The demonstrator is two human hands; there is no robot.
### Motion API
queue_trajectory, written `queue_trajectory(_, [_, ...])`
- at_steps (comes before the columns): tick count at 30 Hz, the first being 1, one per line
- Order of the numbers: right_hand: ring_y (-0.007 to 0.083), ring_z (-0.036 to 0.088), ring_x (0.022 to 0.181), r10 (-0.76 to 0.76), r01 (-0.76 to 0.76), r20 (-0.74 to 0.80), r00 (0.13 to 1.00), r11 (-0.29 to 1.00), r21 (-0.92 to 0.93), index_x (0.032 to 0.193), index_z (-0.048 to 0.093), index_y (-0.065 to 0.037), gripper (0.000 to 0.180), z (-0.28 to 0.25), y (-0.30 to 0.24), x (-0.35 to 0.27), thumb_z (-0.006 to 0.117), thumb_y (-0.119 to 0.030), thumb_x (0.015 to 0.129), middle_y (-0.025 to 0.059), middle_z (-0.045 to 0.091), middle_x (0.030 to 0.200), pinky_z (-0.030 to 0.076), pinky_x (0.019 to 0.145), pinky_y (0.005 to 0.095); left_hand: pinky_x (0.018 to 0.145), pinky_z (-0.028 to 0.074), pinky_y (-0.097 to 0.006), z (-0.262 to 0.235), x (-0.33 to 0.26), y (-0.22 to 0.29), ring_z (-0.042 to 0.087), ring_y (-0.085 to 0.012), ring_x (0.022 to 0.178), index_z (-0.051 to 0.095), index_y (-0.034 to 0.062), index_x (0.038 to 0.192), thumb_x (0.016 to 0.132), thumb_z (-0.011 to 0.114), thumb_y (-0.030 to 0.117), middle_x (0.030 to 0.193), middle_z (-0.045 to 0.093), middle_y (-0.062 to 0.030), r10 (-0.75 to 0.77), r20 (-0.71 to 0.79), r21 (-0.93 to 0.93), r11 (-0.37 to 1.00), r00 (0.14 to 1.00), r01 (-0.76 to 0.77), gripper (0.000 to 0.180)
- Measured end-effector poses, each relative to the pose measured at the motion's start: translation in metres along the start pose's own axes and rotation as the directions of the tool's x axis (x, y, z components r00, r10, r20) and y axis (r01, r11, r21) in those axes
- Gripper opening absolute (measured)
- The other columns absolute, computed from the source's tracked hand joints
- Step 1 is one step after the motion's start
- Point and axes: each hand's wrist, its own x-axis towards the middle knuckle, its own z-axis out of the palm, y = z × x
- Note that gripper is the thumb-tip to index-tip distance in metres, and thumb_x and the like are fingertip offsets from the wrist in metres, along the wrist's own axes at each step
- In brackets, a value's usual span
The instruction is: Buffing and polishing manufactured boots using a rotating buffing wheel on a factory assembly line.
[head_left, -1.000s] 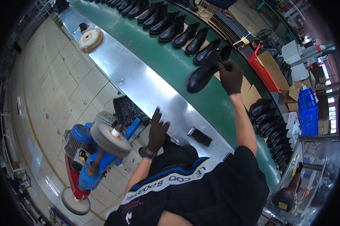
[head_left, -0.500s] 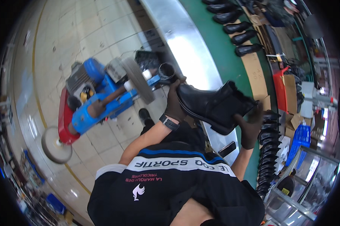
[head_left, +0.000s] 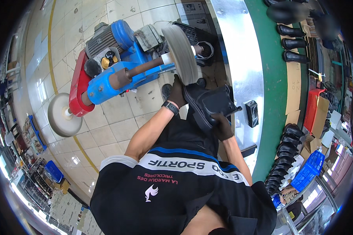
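Two gloved hands grip one black boot (head_left: 209, 103): the left hand (head_left: 178, 93) clasps its toe at the buffing wheel (head_left: 181, 53), the right hand (head_left: 223, 127) wraps the heel. Polishing looks barely begun; more boots (head_left: 292, 43) wait on the green belt (head_left: 273, 78).

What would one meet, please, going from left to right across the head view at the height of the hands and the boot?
Pale round buffing disc → red and blue polishing machine → left hand → black boot, with the right hand at its lower end → steel conveyor edge → green belt → red crate.
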Motion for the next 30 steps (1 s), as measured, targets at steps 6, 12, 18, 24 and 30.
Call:
queue_trajectory(6, [0.0204,0.06,0.085,0.184,-0.222,0.126,0.975,0.826,0.517,0.093,0.059,-0.003,0.023,0.051,-0.017,0.045,0.057,-0.017,0.075,0.0099,0.062,0.091,0.047,0.081,0.0319,0.08,0.049,-0.035,-0.002,0.03,0.021,0.057,-0.02,0.095,0.043,0.0057,0.117,0.094,0.032,0.022,0.104,0.056,-0.0099,0.016,-0.014,0.138,0.99,1.0,-0.014,0.03])
queue_trajectory(12, [0.0189,0.059,0.084,0.136,-0.238,0.219,0.966,0.801,0.549,0.095,0.058,-0.002,0.025,0.06,0.009,0.08,0.058,-0.017,0.075,0.0089,0.062,0.091,0.047,0.08,0.0327,0.086,0.046,-0.034,-0.04,0.055,0.05,0.057,-0.0188,0.098,0.042,0.0074,0.121,0.095,0.028,0.023,0.109,0.056,-0.0079,-0.058,0.305,0.151,0.988,0.951,0.012,0.033])
queue_trajectory(18, [0.0217,0.055,0.095,-0.026,0.038,0.103,0.994,0.993,-0.114,0.113,0.05,0.0,0.046,0.023,0.001,-0.009,0.064,-0.013,0.071,0.0107,0.056,0.108,0.043,0.087,0.0325,0.093,0.04,-0.039,-0.006,-0.006,0.018,0.052,-0.0239,0.105,0.039,-0.0018,0.124,0.09,0.024,0.056,0.116,0.052,-0.0179,0.113,0.28,0.569,0.78,0.953,-0.26,0.068])
queue_trajectory(24, [0.034,0.053,0.098,-0.392,0.602,0.461,0.796,0.439,-0.666,0.131,0.038,-0.011,0.078,0.061,-0.088,-0.045,0.073,-0.016,0.061,0.0206,0.053,0.107,0.04,0.09,0.0391,0.087,0.042,-0.036,-0.044,-0.004,0.018,0.055,-0.0227,0.097,0.048,-0.0009,0.114,0.089,0.029,0.055,0.107,0.057,-0.0162,0.017,-0.054,0.288,0.958,0.998,0.0,0.064])
queue_trajectory(30, [0.0411,0.051,0.082,-0.291,0.491,0.469,0.834,0.005,-0.871,0.125,0.047,-0.02,0.069,0.094,-0.105,-0.002,0.069,-0.025,0.06,0.026,0.052,0.092,0.042,0.076,0.0424,0.082,0.047,-0.031,-0.064,0.045,0.006,0.057,-0.0192,0.09,0.052,0.0036,0.109,0.093,0.036,0.032,0.101,0.058,-0.0092,0.058,-0.038,0.165,0.985,0.998,-0.051,0.037])
